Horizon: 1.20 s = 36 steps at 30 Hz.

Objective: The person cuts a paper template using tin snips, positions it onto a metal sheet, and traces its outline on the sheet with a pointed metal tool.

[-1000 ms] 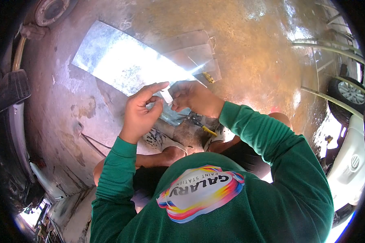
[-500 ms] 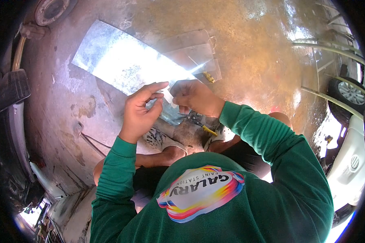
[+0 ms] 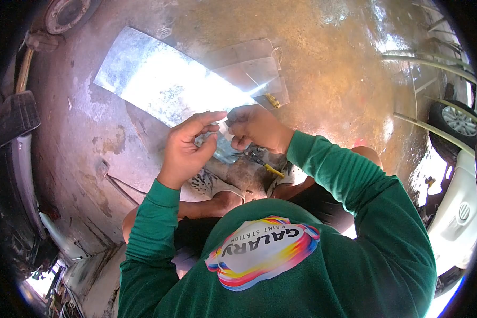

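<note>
My right hand (image 3: 261, 129) has its fingers pinched on a small pale strip (image 3: 222, 127), which is thin and mostly covered by the fingers. Close by on the other side, my left hand (image 3: 188, 146) is curved with thumb and forefinger apart, its fingertips right at the strip. Below both hands a cutting tool with a yellow handle (image 3: 273, 170) lies on the floor by my feet. A long shiny metal sheet (image 3: 143, 71) lies flat beyond the hands, glaring in the light.
Thin flat translucent sheets (image 3: 252, 69) lie beside the metal one, with a small yellow-handled tool (image 3: 272, 100) on their edge. Curved pale bars (image 3: 429, 61) and a car wheel (image 3: 457, 122) are at right. Dark car parts (image 3: 18, 185) stand at left.
My left hand has shifted slightly right, bringing its fingertips up to the strip and my right hand. The right hand has barely moved, and the strip shows less.
</note>
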### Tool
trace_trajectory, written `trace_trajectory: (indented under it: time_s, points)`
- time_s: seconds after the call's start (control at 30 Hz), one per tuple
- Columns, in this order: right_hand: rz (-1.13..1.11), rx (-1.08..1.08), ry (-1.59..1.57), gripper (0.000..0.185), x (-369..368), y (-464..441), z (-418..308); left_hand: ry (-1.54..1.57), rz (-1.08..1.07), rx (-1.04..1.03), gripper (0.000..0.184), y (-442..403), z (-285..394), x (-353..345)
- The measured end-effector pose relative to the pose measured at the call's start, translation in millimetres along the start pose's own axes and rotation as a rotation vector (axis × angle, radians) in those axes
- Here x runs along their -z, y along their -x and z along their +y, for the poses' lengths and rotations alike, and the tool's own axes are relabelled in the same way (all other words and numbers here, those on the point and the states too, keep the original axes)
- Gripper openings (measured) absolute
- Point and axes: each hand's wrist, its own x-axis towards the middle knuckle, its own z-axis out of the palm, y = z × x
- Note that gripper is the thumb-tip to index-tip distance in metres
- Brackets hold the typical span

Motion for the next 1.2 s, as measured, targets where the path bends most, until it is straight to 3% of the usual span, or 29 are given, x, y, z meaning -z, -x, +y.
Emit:
trace_trajectory:
  time_s: [1.07,1.2]
  points:
    - [-0.035,0.052,-0.017,0.018,-2.2,0.6,-3.1,0.1,0.119,0.009,0.056,-2.7,-1.0,0.1]
    - [-0.01,0.061,-0.005,0.014,-3.3,0.3,-2.2,0.118,0.148,0.002,0.069,-3.4,-1.5,-0.1]
